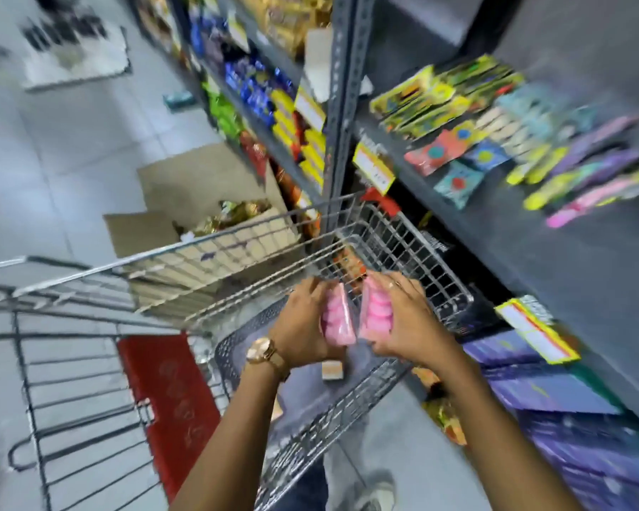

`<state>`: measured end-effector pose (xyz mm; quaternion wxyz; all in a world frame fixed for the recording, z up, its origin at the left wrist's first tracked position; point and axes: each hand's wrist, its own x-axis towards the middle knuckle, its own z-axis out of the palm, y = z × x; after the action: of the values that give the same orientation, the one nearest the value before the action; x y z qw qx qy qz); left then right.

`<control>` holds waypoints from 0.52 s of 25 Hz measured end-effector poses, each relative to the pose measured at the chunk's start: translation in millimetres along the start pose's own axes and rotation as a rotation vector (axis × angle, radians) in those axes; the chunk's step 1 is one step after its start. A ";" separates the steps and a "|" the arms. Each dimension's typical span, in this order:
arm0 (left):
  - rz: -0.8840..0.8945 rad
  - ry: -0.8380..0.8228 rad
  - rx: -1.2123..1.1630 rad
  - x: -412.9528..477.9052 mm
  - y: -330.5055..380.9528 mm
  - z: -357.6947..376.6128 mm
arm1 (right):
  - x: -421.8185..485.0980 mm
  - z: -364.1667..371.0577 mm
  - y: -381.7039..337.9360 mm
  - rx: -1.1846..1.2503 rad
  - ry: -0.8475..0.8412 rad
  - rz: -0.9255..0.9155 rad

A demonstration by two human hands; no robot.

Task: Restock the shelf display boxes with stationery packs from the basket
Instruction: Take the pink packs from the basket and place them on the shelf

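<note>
My left hand (pixel 303 326) grips a pink stationery pack (pixel 336 320), and my right hand (pixel 403 319) grips a second pink pack (pixel 376 313). Both packs are held upright side by side, close together, above a grey mesh basket (pixel 237 344) that sits on a wire trolley (pixel 421 260). A small tan box (pixel 332 369) lies in the basket below my hands. To the right, a dark grey shelf (pixel 532 245) holds colourful stationery packs (pixel 495 142) laid in rows. The picture is blurred by motion.
A red panel (pixel 166 400) hangs on the trolley's seat. An open cardboard box (pixel 185 201) of wrapped goods stands on the tiled floor beyond the trolley. Further shelves of sweets (pixel 259 90) run along the aisle. Purple packs (pixel 569 392) fill the lower shelf at right.
</note>
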<state>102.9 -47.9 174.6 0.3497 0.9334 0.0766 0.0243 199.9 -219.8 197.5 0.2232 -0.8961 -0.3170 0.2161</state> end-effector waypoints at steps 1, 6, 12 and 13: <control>0.085 0.003 0.005 3.9 29.4 -8.2 | -23.1 -24.0 1.7 -0.007 0.083 0.010; 0.453 -0.129 0.010 32.8 172.5 -15.2 | -130.0 -124.3 34.6 -0.097 0.373 0.115; 0.856 -0.283 0.137 72.1 326.0 46.5 | -246.6 -193.0 97.4 -0.245 0.570 0.396; 0.902 -0.319 0.165 75.0 350.3 61.8 | -264.9 -199.7 109.5 -0.258 0.580 0.464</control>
<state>227.2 -336.6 357.3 0.2363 0.8903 -0.3886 0.0239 170.2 -524.9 365.0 0.1341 -0.9885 -0.0546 -0.0429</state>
